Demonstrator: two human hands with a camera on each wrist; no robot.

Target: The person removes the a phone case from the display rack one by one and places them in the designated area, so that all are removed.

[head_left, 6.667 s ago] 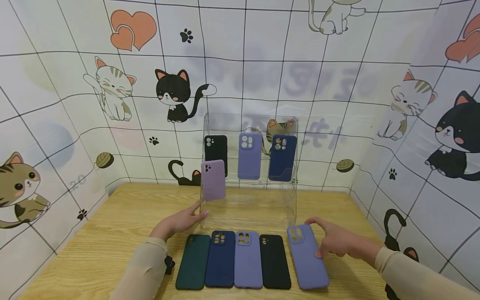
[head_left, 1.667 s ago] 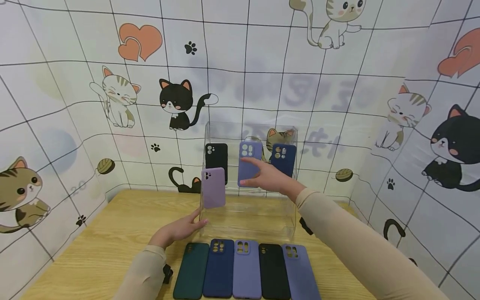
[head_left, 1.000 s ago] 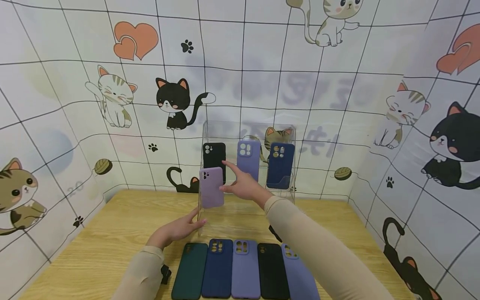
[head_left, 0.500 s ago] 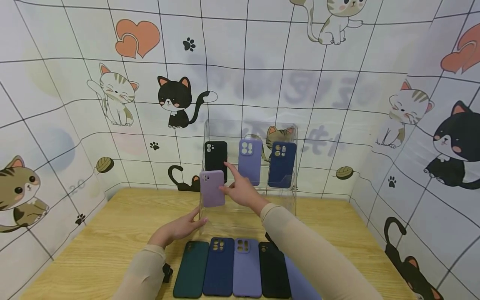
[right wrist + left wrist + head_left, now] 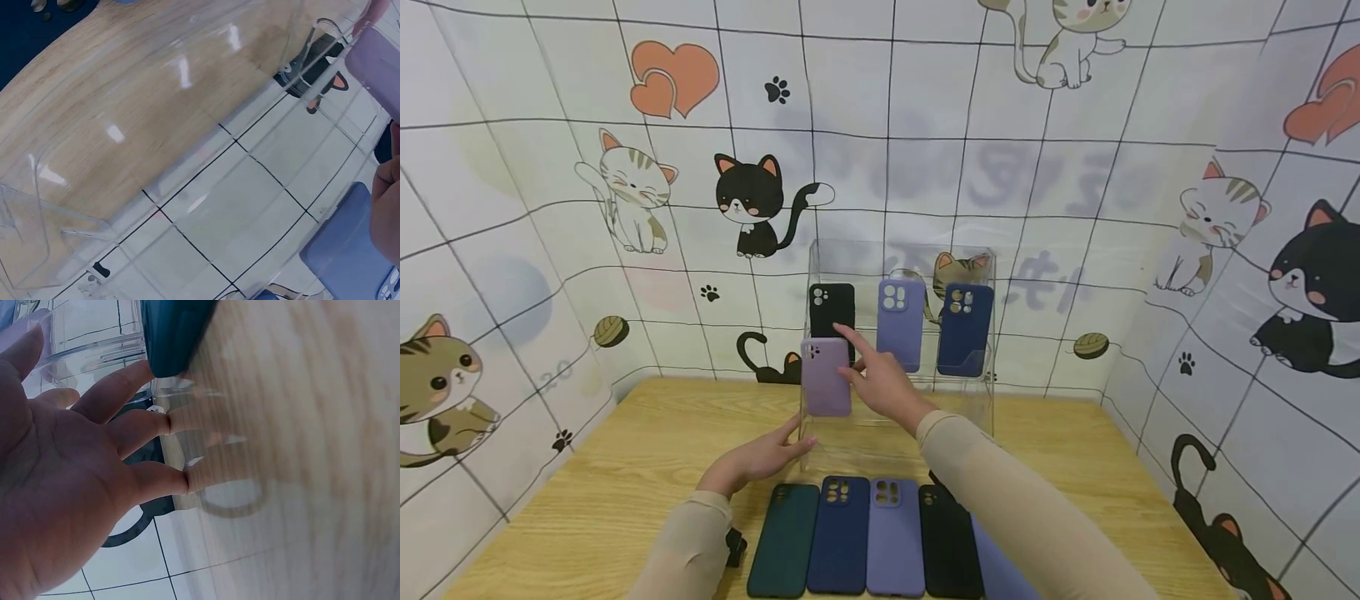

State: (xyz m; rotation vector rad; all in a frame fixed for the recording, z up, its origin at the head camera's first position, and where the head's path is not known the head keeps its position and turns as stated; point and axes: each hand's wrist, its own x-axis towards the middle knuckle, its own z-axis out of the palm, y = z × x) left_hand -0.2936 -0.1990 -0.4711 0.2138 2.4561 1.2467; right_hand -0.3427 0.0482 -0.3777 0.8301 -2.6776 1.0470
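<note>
Head view: the lilac case (image 5: 823,390) has the right hand (image 5: 887,387) at its right edge, thumb touching, index extended over the black case (image 5: 827,307); whether hidden fingers pinch it, I cannot tell. The left hand (image 5: 756,458), fingers spread, touches the clear rack's (image 5: 865,258) side. Standing front left in the rack, above that hand, the lilac case shows dark camera holes.

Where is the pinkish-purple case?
In the head view, the pinkish-purple case is on the left of the clear rack, overlapping a black case, beside the right hand.
</note>
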